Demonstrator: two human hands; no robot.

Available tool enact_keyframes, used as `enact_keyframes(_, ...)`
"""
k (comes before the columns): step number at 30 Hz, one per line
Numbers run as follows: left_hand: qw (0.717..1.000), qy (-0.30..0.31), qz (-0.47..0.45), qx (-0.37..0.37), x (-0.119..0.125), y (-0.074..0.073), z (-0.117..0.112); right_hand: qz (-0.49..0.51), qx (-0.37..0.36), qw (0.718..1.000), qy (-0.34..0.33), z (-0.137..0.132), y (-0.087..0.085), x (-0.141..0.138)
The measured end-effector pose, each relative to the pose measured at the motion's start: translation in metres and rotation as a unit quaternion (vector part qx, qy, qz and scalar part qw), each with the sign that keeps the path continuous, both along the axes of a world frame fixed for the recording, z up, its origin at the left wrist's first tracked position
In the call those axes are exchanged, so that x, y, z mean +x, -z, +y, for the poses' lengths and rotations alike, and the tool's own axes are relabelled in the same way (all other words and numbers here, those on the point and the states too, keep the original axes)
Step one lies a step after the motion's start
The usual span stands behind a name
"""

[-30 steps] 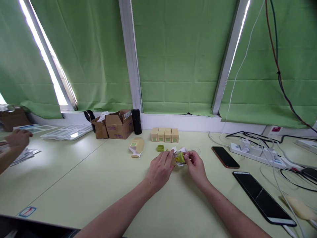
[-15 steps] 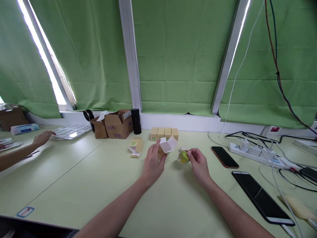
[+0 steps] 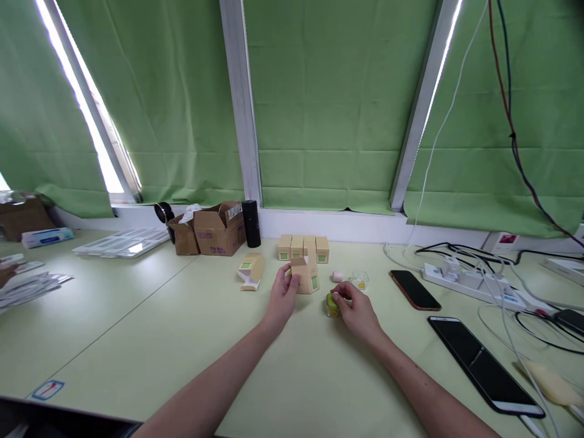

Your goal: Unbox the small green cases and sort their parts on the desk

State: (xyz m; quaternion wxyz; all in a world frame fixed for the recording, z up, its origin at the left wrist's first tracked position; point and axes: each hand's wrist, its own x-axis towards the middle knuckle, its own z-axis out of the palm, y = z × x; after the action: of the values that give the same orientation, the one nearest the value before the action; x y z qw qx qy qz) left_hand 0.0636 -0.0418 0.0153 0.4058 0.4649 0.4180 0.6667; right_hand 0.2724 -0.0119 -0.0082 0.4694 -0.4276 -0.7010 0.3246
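Head view, the only one: the person's L hand (image 3: 281, 296) is gripping an opened sm. carton (image 3: 302, 281) by its left side, a flap standing up. The R hand (image 3: 358, 310) is pinching a sm. green-topped container (image 3: 333, 306) near its top, just right of the carton, over the middle of the table (image 3: 182, 340); whether its base is touching, can't tell.

Handling: the L grip is prob. needing to be light, as thin card is likely creasing under hard pressure. The R fingertips are prob. doing best on the firm green top, w/ the container level, since clear plastic may be slipping.

Counts: 1 carton and 1 container are sitting in the hands. Lying or standing about are 1 other opened box (image 3: 252, 271) on the left, 4 sm. boxes (image 3: 285, 248) in a row behind, 1 pale pink piece (image 3: 338, 277) near clear plastic (image 3: 359, 280) (no. of pcs unclear), 2 phones (image 3: 415, 289), 1 power strip (image 3: 474, 285) and 1 black cylinder (image 3: 251, 224). Another person's hand (image 3: 6, 274) is partly showing, far left.
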Motion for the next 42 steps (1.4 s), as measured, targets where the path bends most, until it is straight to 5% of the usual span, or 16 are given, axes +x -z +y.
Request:
enact_keyframes(6, 0.990, 0.082, -0.110, -0.028, 0.002, -0.002, -0.002, 0.048, 0.032, 0.998, -0.001, -0.009, -0.014, 0.000)
enact_keyframes(15, 0.978, 0.178, -0.095, -0.053, 0.014, -0.009, -0.015, 0.097, 0.013, 0.994, -0.049, -0.022, -0.028, -0.006)
enact_keyframes(22, 0.986, 0.148, -0.058, -0.051, 0.017, -0.010, -0.019, 0.156, -0.062, 0.981, -0.095, -0.020, -0.028, -0.008)
enact_keyframes(31, 0.976, 0.206, 0.021, 0.074, 0.014, -0.008, -0.021, 0.252, -0.096, 0.960, -0.074, -0.017, -0.037, -0.007)
enact_keyframes(42, 0.980, 0.164, 0.089, 0.073, 0.019, -0.001, -0.021, 0.234, -0.094, 0.965, -0.071, -0.009, -0.021, -0.012)
